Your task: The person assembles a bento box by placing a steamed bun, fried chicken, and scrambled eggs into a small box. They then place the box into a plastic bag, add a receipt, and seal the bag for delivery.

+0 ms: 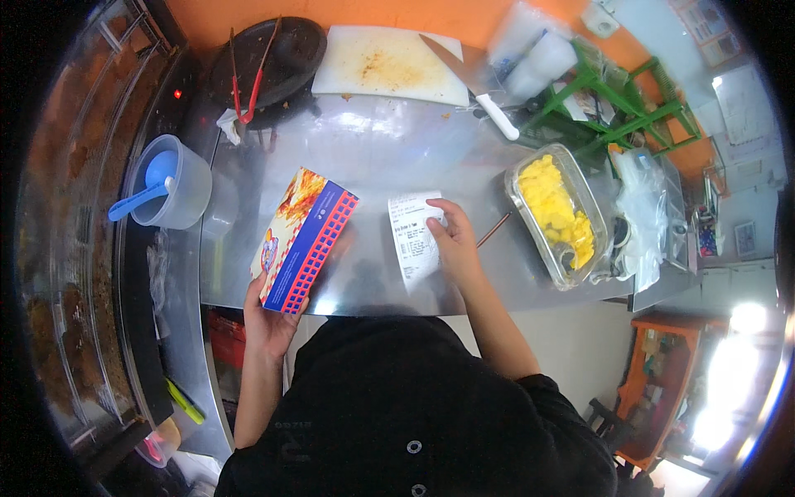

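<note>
My left hand is closed round the near end of a printed food box, blue, red and cream, tilted above the steel counter. Between the thumb and fingers of my right hand is a white paper receipt with dark print, its lower end hanging down. Just right of that hand lies a thin brown stick-like thing, partly hidden by it. Farther right stands a clear plastic tub holding yellow food in lumps.
At the back are a dark round pan with red-handled tongs, a white cutting board and a white-handled knife. A green rack stands back right. On the left, a clear bucket holds a blue scoop.
</note>
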### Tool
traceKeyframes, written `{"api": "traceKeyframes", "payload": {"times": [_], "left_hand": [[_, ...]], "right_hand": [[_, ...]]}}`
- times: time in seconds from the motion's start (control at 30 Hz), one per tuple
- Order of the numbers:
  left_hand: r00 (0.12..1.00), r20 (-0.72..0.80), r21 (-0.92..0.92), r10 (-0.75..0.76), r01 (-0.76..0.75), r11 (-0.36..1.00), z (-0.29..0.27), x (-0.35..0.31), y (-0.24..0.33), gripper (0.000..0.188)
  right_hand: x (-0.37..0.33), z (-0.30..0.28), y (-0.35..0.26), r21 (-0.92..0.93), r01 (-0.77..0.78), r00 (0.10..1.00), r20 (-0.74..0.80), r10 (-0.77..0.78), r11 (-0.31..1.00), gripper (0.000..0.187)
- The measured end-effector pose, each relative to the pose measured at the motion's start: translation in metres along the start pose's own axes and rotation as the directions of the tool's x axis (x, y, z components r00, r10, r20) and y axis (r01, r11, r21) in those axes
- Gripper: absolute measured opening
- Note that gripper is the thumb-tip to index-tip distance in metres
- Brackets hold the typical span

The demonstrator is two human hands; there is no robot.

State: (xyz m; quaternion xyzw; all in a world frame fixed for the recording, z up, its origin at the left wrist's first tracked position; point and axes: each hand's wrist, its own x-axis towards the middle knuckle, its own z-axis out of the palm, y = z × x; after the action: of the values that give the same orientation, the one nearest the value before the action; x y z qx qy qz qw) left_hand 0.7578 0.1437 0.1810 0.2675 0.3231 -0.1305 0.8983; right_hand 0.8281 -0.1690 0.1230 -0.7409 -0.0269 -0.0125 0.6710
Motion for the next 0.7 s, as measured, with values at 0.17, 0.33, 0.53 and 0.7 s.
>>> {"api": "traceKeyframes", "payload": {"times": [0.17, 0.33, 0.53, 0.7], "left_hand": [[0.999, 0.031, 0.105, 0.032, -0.035, 0.994, -0.013, 0.011, 0.003, 0.047], [0.999, 0.008, 0.296, 0.031, -0.032, 0.955, -0.009, 0.045, -0.014, 0.048], [0.952, 0.205, 0.746, 0.229, -0.303, 0.593, 0.016, 0.083, -0.055, 0.083], [0.966, 0.145, 0.978, 0.215, -0.107, -0.178, 0.034, 0.086, -0.026, 0.095]], "right_hand": [[-0.030, 0.009, 0.004, -0.579, -0.021, 0.998, 0.030, 0.047, 0.815, 0.028], [-0.046, 0.020, -0.002, -0.700, -0.102, 0.993, -0.031, 0.112, 0.707, 0.029], [-0.061, 0.034, 0.001, -0.780, -0.218, 0.970, -0.240, 0.041, 0.586, 0.029], [-0.124, -0.013, 0.020, -0.782, 0.161, 0.944, -0.056, -0.325, 0.602, 0.027]]}}
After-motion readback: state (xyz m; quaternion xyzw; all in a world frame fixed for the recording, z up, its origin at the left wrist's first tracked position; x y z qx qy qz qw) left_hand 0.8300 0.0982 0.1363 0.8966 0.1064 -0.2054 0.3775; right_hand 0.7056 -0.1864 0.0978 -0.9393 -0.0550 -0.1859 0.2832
